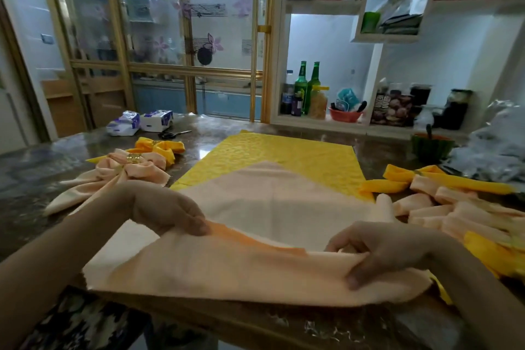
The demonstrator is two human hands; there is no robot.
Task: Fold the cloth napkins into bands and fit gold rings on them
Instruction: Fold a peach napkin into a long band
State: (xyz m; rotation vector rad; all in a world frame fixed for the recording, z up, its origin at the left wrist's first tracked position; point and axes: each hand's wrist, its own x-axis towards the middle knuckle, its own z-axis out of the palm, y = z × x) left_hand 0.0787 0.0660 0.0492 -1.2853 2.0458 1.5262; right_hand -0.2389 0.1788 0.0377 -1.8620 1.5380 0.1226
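A peach cloth napkin (272,207) lies spread in front of me, on top of a yellow napkin (287,150). Its near edge is turned up into a fold (241,270) along the table's front. My left hand (167,209) pinches the fold's upper edge at the left. My right hand (380,250) grips the same fold at the right, thumb in front of the cloth. At the back left lies a peach napkin (113,176) gathered through a gold ring (133,158), with a ringed yellow napkin (159,146) behind it.
A pile of peach and yellow napkins (454,207) lies at the right. Scissors (173,133) and tissue packs (142,122) sit at the far left of the table. A green bowl (431,145) and plastic bags (494,148) stand far right. Shelves with bottles (306,88) rise behind.
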